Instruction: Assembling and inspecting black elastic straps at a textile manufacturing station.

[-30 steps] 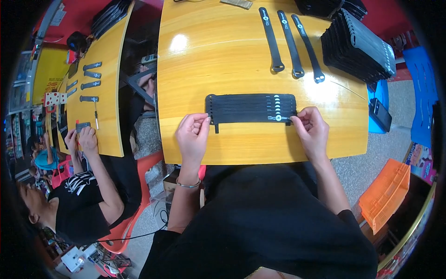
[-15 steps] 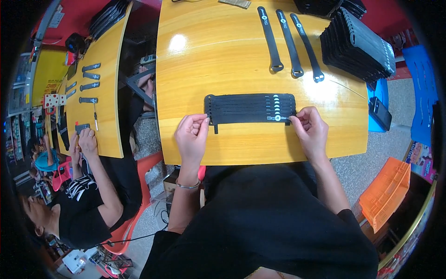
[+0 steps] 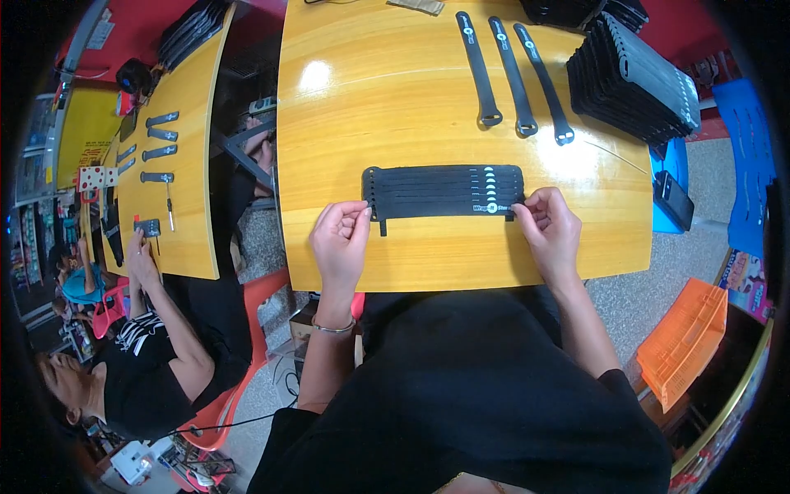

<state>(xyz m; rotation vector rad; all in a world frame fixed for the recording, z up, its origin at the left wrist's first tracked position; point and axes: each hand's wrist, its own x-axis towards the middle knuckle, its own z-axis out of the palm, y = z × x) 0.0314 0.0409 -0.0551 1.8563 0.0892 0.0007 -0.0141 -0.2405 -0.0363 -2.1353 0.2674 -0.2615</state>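
A flat row of several black straps (image 3: 444,191) lies side by side near the front of the yellow wooden table (image 3: 395,99). My left hand (image 3: 341,240) pinches the row's left end, where a short black tab hangs down. My right hand (image 3: 550,226) pinches the right end, beside the white marks on the straps. Both hands rest on the tabletop.
Three loose black straps (image 3: 514,74) lie at the far side. A tall stack of black straps (image 3: 634,78) stands at the far right. A second yellow table (image 3: 177,156) on the left has small dark parts; another person (image 3: 140,362) works there. An orange crate (image 3: 683,342) sits on the floor at right.
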